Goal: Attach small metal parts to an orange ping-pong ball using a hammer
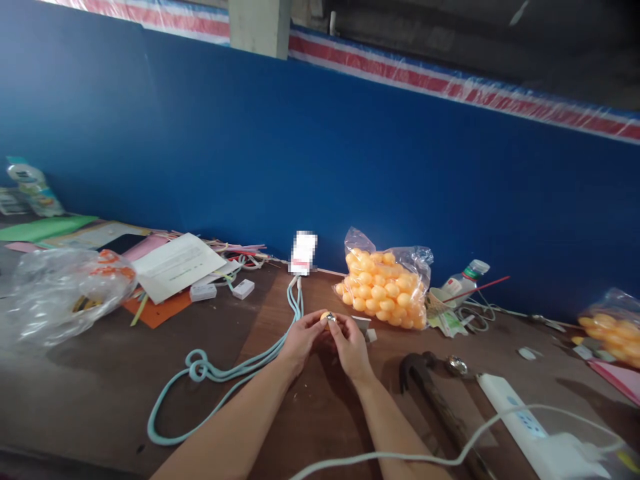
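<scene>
My left hand (301,340) and my right hand (353,347) meet in the middle, just above the brown table. Between their thumbs and fingertips they pinch a small orange ball (328,318) with a shiny silver patch on top; what the silver is I cannot make out. Fingers cover most of the ball. Behind my right hand stands a clear plastic bag (383,283) full of similar orange balls. A light blue cord (230,367) lies beside my left forearm, running up to a white, blurred-out card (303,253) against the blue wall.
To the right lie a hammer (435,393), a shiny silver round object (456,365) and a white power strip (515,407) whose cable crosses my right forearm. A plastic bottle (465,280) leans behind them. Papers (177,267) and a crumpled clear bag (65,293) cover the left.
</scene>
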The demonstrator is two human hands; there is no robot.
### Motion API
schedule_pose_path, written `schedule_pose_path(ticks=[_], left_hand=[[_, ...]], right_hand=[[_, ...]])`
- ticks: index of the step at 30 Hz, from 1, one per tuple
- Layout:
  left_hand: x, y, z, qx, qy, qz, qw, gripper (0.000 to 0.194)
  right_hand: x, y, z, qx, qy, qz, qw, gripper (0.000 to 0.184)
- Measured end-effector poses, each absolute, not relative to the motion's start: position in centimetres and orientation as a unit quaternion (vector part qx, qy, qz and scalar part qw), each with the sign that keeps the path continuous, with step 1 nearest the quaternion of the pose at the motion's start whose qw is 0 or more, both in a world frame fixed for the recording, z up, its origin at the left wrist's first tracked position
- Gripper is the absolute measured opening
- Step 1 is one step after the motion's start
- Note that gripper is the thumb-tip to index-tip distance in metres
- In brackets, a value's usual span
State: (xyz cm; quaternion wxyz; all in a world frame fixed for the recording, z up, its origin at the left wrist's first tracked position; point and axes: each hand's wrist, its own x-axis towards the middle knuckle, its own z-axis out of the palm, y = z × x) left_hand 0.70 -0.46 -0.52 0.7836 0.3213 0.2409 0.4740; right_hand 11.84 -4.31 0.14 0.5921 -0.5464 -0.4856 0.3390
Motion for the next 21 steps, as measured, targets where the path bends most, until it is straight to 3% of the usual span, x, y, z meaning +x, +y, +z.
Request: schedule_pose_path(ticks=[6, 11, 15, 21], left_hand=[[0.5, 0.1, -0.2, 0.249, 0.253, 0.488, 0.798, 0.02], [0.3, 0.3, -0.4, 0.213, 0.225, 0.474, 0.824, 0.017], [0.1, 0.3, -0.1, 0.184, 0.217, 0.477, 0.832, 0.013], [-0.4, 0.2, 0.5, 0.147, 0.194, 0.467, 0.85, 0.011]], right_hand=[[12.5, -5.0, 1.5, -0.544, -0.488, 0.298, 0.615, 0.044], [15.0, -5.6, 4.0, -0.59, -0.508, 0.209, 0.592, 0.036], [18.2, -8.4, 5.3, -0.656, -0.569, 0.126, 0.48, 0.033], [25.1, -16.8, 2.6, -0.775, -0.581, -0.098, 0.228, 0.037]])
